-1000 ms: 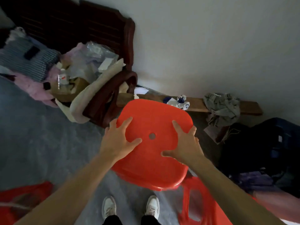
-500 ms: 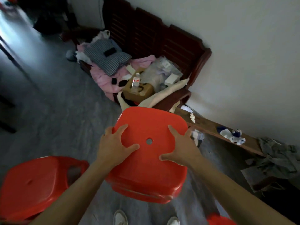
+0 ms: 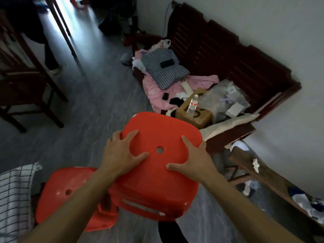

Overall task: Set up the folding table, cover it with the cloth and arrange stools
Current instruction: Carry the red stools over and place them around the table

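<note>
Lying at the far left edge, a checked cloth (image 3: 12, 195), apparently covering the folding surface already, though the surface itself is hidden; standing dark in the upper left, a wooden chair (image 3: 26, 81) on the grey floor (image 3: 91, 109).

Sitting low just beside the cloth, a second red stool (image 3: 64, 193), seat up, probably placed already; overlapping it in view, the left forearm.

Being carried in the middle, well clear of the floor, the red plastic stool (image 3: 157, 165), seat tilted toward the camera, with another rim showing under its near edge, so possibly two nested; gripping its left side, the left hand (image 3: 121, 155), fingers spread on the seat and curling over the edge, thumb stretching toward the centre hole; clamping the right side likewise, the right hand (image 3: 194, 160), fingers wrapping the rim and thumb lying flat on top; holding from both sides this way most likely for keeping the light, broad seat level while choosing a spot near the cloth.

Crowding the right, a dark wooden bench (image 3: 228, 55) against the wall, heaped with a checked pillow (image 3: 164, 71), pink bedding (image 3: 157, 90), a cardboard box (image 3: 194, 111) with a water bottle (image 3: 192, 106) on it and plastic bags (image 3: 226, 97); running along the wall lower right, a plank (image 3: 273, 179) strewn with rags; likely leaving little free floor on that side, so setting down probably calls for going leftward, minding the second stool.
</note>
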`<action>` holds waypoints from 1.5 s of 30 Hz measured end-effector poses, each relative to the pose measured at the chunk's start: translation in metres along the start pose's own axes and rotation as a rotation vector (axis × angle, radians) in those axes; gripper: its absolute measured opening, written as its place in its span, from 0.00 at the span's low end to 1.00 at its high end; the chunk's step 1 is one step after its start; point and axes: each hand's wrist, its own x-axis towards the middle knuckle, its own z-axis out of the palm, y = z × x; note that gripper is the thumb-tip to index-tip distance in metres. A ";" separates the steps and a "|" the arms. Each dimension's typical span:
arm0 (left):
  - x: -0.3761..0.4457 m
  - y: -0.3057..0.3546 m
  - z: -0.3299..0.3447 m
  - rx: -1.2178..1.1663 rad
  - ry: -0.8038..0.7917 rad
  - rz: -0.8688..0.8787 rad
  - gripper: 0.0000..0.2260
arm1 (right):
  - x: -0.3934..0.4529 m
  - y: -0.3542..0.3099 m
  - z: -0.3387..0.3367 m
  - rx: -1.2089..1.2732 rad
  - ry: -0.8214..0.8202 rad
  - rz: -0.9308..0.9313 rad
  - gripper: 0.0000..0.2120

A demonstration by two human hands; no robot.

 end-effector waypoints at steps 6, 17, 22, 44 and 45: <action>0.075 -0.005 -0.027 0.059 0.092 -0.117 0.44 | 0.097 -0.046 -0.027 -0.027 -0.032 -0.144 0.60; 0.193 -0.075 -0.098 -0.005 0.268 -0.322 0.43 | 0.241 -0.199 -0.050 -0.142 -0.038 -0.389 0.59; 0.253 -0.139 -0.122 -0.071 0.290 -0.383 0.40 | 0.301 -0.283 -0.030 -0.204 -0.051 -0.420 0.62; 0.349 -0.361 -0.226 -0.120 0.439 -0.958 0.43 | 0.473 -0.612 0.085 -0.411 -0.387 -0.916 0.60; 0.356 -0.367 -0.232 -0.118 0.449 -0.984 0.43 | 0.482 -0.628 0.089 -0.419 -0.410 -0.938 0.60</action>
